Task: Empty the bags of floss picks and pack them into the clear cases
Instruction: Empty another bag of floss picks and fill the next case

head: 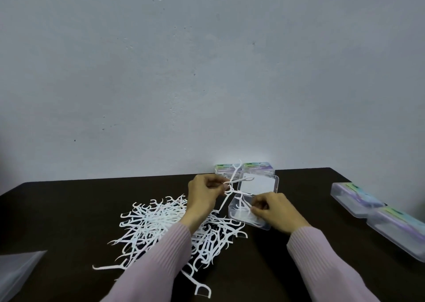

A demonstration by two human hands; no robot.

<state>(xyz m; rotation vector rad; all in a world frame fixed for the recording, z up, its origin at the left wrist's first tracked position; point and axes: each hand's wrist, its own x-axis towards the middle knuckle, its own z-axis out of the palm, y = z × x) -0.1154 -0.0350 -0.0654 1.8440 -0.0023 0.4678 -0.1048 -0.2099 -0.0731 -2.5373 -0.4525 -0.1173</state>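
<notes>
Right now, in the head view, the left hand [202, 196] is pinching a few floss picks [232, 182] at frame centre, their long axes pointing up-right toward the open clear case [250, 212] just beside it. The right hand [273, 212], nearer, is resting on the case with fingertips [254, 208] pinching picks inside. A loose pile [165, 228] is lying lower left on the desk [69, 209].
</notes>
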